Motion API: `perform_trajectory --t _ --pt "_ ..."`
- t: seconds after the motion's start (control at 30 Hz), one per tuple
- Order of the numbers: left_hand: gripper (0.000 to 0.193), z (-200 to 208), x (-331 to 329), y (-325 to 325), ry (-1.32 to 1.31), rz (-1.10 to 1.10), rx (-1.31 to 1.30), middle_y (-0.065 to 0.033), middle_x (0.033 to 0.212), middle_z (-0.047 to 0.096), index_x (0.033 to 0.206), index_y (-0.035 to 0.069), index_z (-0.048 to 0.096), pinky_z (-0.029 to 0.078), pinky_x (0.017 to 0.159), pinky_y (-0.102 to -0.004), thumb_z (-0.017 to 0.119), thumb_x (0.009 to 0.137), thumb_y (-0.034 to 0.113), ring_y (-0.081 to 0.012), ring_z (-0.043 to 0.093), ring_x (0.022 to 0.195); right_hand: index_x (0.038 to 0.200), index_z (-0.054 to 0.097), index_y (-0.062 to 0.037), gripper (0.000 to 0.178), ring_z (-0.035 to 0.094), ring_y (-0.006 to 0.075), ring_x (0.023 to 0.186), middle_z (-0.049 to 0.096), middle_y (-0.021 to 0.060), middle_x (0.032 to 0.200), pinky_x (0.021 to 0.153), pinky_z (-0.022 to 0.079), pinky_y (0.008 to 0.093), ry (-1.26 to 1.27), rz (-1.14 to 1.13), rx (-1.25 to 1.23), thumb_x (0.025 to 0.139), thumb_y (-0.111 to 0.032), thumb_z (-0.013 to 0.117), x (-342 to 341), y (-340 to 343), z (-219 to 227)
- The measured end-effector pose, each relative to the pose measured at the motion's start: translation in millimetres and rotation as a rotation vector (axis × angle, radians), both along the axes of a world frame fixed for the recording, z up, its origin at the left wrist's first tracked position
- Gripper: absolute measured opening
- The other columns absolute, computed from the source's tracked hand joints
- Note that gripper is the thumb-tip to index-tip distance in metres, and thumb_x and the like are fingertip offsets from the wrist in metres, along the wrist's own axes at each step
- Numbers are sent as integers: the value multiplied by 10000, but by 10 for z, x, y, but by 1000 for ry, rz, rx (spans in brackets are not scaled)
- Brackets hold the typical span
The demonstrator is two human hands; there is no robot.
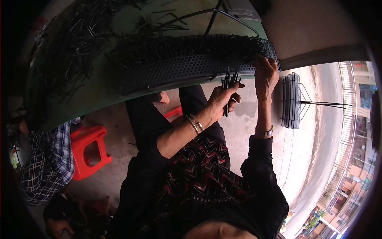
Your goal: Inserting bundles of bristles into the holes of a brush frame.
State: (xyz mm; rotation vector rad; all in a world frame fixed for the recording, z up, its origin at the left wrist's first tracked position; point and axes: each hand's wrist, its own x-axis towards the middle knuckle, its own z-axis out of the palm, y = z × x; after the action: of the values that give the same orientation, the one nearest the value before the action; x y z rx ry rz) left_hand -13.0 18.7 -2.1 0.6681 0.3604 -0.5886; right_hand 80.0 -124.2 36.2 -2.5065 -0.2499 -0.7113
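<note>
Nearest to us was a black top with red and grey zigzags [201, 159], its upper part cut off by the lower edge. Beyond it, the left hand [223, 98] was closed around a bundle of thin black sticks [228, 81], their ends fanning unevenly above the fist. We judged that a loosened grip could have dropped some, since the hand was in front of the table's edge, above concrete floor [246, 103].

The right hand [266, 75] bent over the right end of a black perforated panel [175, 69], fingers drawn together as if pinching; the knuckles hid the tips, so we could not tell on what. The panel lay along the near side of the green tabletop [75, 105]. Dark sticks crowded its far part at odd slants, and a careless wrist might have knocked them askew. They covered many holes from us, while shadow blurred the loose stick heap [91, 36] at left.
</note>
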Motion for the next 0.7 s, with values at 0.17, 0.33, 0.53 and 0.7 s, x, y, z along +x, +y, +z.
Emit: perform_trajectory --t 0.17,0.33,0.53,0.7 --pt "374 91 -11 -6 -55 -24 11 11 729 524 1189 63 622 329 504 -227 614 933 336 -75 401 589 1020 717 -181 164 613 272 822 585 86 913 694 485 368 52 42 -50 887 -217 629 46 0 -21" --pt "321 72 -25 -21 -51 49 -59 -38 706 580 1133 45 633 376 462 -250 602 944 303 -102 490 567 1067 731 -237 199 630 204 838 613 35 952 736 486 331 130 -63 -91 891 -289 653 -33 2 17" --pt "334 103 -40 -2 -65 40 -24 -68 710 610 1143 39 625 385 461 -262 567 964 315 -122 532 583 1145 699 -205 262 624 214 885 610 71 1021 773 483 340 82 -71 -67 922 -317 623 -218 -1 -54" --pt "362 74 -51 23 -121 27 6 -85 716 636 1139 45 627 394 463 -267 543 971 355 -133 554 563 984 695 11 281 601 172 905 623 97 925 776 457 310 600 298 308 910 -257 650 -467 -79 126"
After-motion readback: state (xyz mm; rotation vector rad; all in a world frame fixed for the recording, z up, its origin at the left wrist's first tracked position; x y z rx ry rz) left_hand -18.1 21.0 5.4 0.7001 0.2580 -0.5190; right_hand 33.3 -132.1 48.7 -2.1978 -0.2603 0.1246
